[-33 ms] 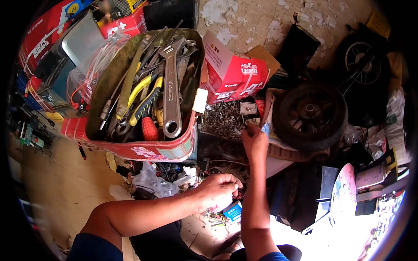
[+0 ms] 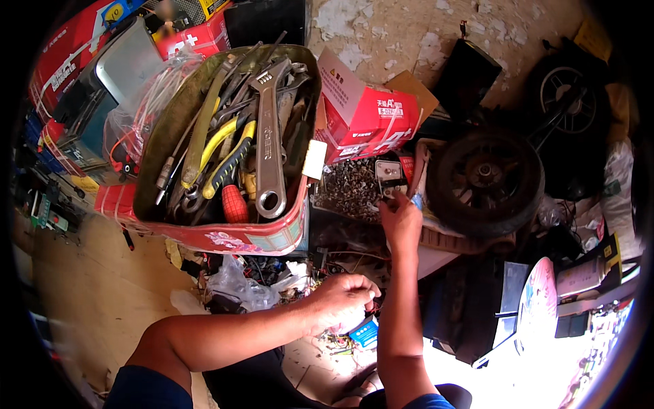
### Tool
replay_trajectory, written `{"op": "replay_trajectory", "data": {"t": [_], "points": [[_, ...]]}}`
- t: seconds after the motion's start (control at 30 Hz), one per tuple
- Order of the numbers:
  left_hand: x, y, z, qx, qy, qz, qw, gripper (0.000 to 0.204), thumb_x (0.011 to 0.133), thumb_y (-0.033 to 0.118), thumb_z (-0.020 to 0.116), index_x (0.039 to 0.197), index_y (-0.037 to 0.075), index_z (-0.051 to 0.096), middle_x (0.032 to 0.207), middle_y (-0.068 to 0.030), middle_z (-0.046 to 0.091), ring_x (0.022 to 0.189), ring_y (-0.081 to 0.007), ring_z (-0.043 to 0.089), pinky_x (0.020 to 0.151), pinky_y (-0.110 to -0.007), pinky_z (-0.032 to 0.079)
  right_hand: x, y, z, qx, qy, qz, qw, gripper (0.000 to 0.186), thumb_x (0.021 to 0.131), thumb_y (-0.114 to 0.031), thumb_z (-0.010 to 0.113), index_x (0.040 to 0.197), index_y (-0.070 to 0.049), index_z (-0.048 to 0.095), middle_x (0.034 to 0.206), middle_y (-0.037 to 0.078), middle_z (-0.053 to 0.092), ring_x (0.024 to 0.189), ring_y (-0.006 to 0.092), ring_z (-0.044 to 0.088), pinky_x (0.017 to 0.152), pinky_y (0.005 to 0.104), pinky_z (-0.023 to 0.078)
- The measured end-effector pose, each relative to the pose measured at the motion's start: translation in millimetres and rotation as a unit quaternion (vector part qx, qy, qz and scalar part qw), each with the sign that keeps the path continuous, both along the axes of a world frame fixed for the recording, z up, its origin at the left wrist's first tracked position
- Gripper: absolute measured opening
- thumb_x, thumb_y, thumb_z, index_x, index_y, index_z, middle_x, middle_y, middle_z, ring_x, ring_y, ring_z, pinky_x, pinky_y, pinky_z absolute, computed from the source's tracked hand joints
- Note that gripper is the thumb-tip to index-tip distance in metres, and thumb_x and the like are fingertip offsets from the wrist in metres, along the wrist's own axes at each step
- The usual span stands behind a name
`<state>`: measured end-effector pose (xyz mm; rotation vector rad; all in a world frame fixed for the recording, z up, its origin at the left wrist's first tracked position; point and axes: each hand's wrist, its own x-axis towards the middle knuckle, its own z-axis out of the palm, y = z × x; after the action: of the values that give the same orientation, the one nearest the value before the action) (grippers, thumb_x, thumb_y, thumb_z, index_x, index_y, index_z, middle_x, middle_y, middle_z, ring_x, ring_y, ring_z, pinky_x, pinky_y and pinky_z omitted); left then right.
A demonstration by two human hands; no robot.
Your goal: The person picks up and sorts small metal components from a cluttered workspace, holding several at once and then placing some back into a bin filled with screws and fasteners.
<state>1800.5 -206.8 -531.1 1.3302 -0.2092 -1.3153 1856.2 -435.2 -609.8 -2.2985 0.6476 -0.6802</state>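
"Just left of the fingertips of the right hand (image 2: 402, 221), what is lying?"
"A heap of small metal fasteners (image 2: 346, 184)."
"Anything changing?"
"Barely: that hand is shifting slightly, so work is staying beside the heap."
"Grips?"
"The left hand (image 2: 339, 301) is curling its fingers; whether either is gripping anything, I cannot tell."

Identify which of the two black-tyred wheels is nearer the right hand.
The black-tyred wheel with dark spokes, just right of the right hand; the grey-rimmed black-tyred wheel is farther off, at upper right.
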Motion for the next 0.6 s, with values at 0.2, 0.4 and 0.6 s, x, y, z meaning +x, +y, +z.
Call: {"op": "replay_trajectory", "data": {"t": [0.2, 0.4, 0.6], "points": [[-1.2, -2.5, -5.0, -0.011, 0.024, -0.025, 0.999, 0.022, 0.102, 0.025, 0.06, 0.113, 0.006, 0.065, 0.091, 0.0003, 0.065, 0.064, -0.0038, 0.056, 0.047, -0.02, 0.044, 31.2, 10.8, 6.5, -0.019, -0.017, 0.049, 0.998, 0.029, 0.083, -0.018, 0.074, 0.107, -0.001, 0.074, 0.094, 0.021, 0.074, 0.089, 0.0351, 0.073, 0.081, 0.04, 0.056], [3.7, -7.9, 14.1, 0.033, 0.004, -0.076, 0.997, 0.018, 0.1, 0.024, 0.06, 0.109, 0.009, 0.066, 0.087, 0.0014, 0.065, 0.059, -0.0045, 0.057, 0.041, -0.024, 0.043, 82.6, 6.1, -24.0, -0.104, 0.026, 0.2, 0.974, 0.023, 0.081, -0.015, 0.073, 0.101, -0.005, 0.075, 0.094, 0.021, 0.072, 0.09, 0.0388, 0.07, 0.084, 0.0469, 0.055], [9.4, -4.0, 10.9, 0.044, -0.098, -0.088, 0.99, 0.024, 0.1, 0.02, 0.056, 0.117, 0.006, 0.067, 0.088, -0.0008, 0.067, 0.057, -0.0057, 0.056, 0.043, -0.025, 0.044, 142.3, 4.2, -69.2, -0.17, 0.056, 0.335, 0.925, 0.027, 0.084, -0.023, 0.072, 0.1, -0.001, 0.069, 0.096, 0.025, 0.07, 0.096, 0.0416, 0.067, 0.088, 0.0498, 0.053]]}}
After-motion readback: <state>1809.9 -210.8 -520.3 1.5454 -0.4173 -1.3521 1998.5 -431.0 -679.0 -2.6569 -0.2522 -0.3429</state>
